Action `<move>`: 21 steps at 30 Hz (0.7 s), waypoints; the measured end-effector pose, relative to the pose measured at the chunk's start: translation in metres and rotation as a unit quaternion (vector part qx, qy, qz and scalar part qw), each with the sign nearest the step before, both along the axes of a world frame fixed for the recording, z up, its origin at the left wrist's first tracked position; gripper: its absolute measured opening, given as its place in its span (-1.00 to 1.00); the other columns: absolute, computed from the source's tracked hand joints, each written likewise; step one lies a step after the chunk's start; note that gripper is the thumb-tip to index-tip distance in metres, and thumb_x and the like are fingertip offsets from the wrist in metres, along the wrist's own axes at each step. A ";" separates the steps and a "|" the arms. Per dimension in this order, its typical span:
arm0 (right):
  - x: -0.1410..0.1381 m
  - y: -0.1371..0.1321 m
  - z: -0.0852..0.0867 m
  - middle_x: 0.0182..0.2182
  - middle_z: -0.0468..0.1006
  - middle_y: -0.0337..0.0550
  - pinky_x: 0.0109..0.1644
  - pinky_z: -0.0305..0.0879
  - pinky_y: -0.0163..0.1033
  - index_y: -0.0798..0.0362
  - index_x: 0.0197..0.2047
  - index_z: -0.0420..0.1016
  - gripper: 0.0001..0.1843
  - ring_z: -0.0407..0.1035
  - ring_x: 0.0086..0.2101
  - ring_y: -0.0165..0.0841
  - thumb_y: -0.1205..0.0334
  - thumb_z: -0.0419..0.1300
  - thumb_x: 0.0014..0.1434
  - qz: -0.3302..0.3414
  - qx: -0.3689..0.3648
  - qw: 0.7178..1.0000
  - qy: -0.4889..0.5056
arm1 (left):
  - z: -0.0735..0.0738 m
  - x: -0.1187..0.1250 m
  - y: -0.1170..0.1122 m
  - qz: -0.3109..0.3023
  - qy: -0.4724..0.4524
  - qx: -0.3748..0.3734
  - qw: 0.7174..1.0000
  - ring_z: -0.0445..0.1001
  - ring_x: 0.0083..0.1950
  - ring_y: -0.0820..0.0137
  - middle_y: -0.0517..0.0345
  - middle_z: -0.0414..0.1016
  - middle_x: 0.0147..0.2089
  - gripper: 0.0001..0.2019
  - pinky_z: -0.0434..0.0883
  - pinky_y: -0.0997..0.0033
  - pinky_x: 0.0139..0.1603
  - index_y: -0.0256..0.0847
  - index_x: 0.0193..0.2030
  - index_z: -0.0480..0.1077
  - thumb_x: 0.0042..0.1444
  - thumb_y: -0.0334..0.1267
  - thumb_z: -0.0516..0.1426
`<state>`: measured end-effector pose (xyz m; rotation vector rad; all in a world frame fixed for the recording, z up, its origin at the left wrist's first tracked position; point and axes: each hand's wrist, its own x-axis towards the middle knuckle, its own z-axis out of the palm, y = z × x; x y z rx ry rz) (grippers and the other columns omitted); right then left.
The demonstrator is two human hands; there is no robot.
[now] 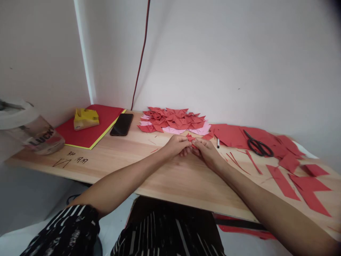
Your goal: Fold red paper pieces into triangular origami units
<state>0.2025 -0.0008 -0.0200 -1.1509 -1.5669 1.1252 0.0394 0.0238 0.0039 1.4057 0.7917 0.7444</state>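
Both my hands meet at the middle of the wooden table [165, 177]. My left hand [178, 145] and my right hand [206, 151] are closed in a pinch on a small folded red paper piece [191, 139] held between their fingertips. Just beyond it lies a pile of folded red and pink paper pieces [173, 120] against the wall.
Black scissors [258, 145] lie on red paper sheets [231, 135] at the right, with cut red strips and scraps [306, 186] nearer me. A pen [218, 143] lies beside them. At the left are a black phone [122, 124], a red folder [90, 131], a yellow packet [85, 118] and a jar [34, 133].
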 end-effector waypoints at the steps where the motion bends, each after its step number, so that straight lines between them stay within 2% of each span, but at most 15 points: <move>1: -0.001 -0.001 0.000 -0.68 0.12 -0.38 -0.55 -0.15 -0.30 0.01 -0.51 0.18 -0.56 -0.07 -0.63 -0.50 -0.12 0.04 0.23 0.006 -0.004 1.000 0.011 | 0.001 0.000 -0.001 -0.001 -0.003 -0.008 1.000 0.30 -0.67 0.61 0.21 0.40 -0.61 -0.79 0.20 0.64 -0.67 -0.32 -0.54 0.34 0.11 -0.40 0.06; 6: -0.002 -0.002 0.008 -0.65 0.17 -0.35 -0.56 -0.12 -0.30 0.02 -0.49 0.23 -0.54 -0.02 -0.62 -0.49 -0.18 0.06 0.22 0.049 -0.038 0.997 0.041 | 0.003 -0.001 -0.002 0.011 -0.013 -0.026 1.000 0.28 -0.67 0.62 0.24 0.37 -0.62 -0.80 0.17 0.65 -0.67 -0.30 -0.54 0.32 0.10 -0.42 0.05; 10: -0.001 -0.001 0.013 -0.66 0.18 -0.35 -0.56 -0.15 -0.29 0.03 -0.51 0.25 -0.58 0.00 -0.63 -0.49 -0.12 0.12 0.19 0.066 -0.062 0.995 0.048 | 0.003 -0.002 -0.001 0.010 -0.007 -0.032 0.999 0.25 -0.69 0.63 0.25 0.35 -0.65 -0.78 0.17 0.64 -0.68 -0.31 -0.56 0.33 0.10 -0.40 0.08; 16: -0.002 -0.004 0.013 -0.72 0.14 -0.36 -0.56 -0.24 -0.28 0.03 -0.56 0.27 -0.61 -0.10 -0.67 -0.50 -0.04 0.12 0.18 0.046 -0.061 0.996 0.054 | 0.000 -0.001 0.003 -0.022 -0.003 -0.052 0.998 0.29 -0.69 0.62 0.20 0.38 -0.63 -0.82 0.17 0.64 -0.68 -0.34 -0.52 0.38 0.08 -0.41 0.07; 21: -0.003 -0.005 0.013 -0.70 0.18 -0.34 -0.58 -0.18 -0.29 0.03 -0.52 0.28 -0.59 -0.03 -0.66 -0.49 -0.06 0.04 0.23 0.040 -0.052 0.997 0.041 | 0.001 -0.003 0.005 -0.021 0.000 -0.045 0.999 0.27 -0.69 0.63 0.22 0.37 -0.64 -0.81 0.18 0.65 -0.69 -0.33 -0.53 0.36 0.09 -0.43 0.05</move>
